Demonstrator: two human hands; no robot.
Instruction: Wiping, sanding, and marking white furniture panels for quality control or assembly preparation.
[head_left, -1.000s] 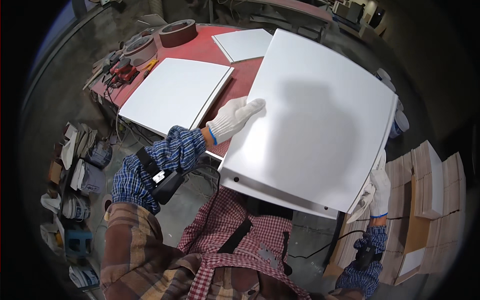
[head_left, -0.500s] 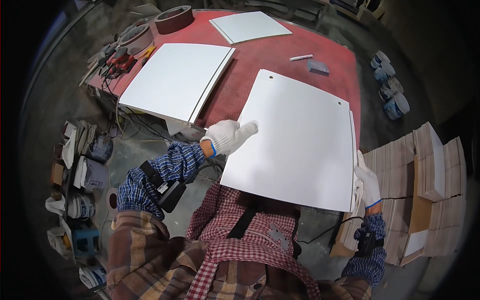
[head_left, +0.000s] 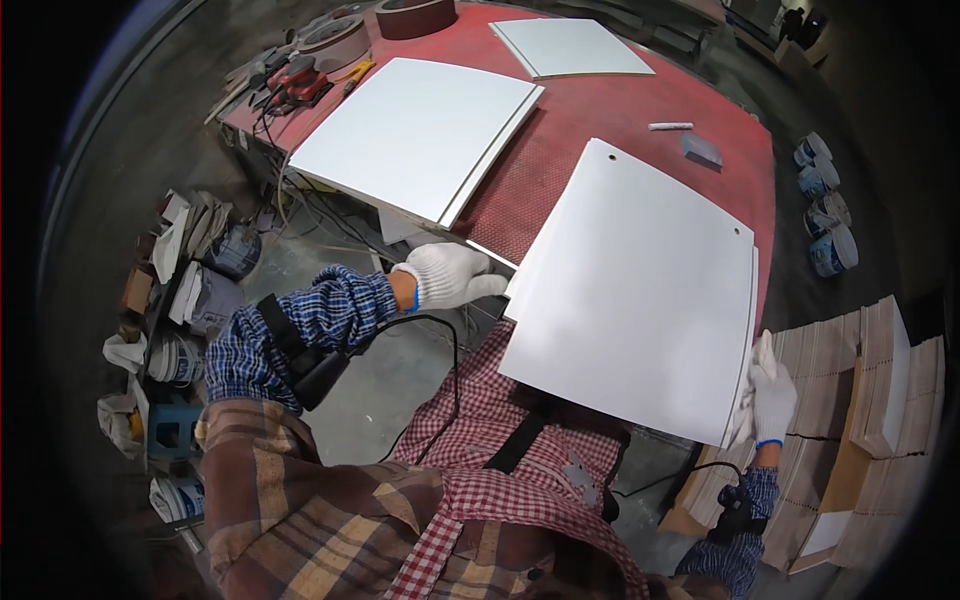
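White panel [head_left: 640,290] between left hand [head_left: 450,277] and right hand [head_left: 768,392] — bare red table [head_left: 590,110] beyond.

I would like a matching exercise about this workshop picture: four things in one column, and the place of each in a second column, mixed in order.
Things:
1. large white panel
2. red power tool
3. small grey block
4. round cans

Places:
A. on the floor, to the right of the red table
B. at the far left corner of the table, among cables
C. held at its edges between the left hand and the right hand
D. on the table, beside a short white stick

Pairs: 1-C, 2-B, 3-D, 4-A
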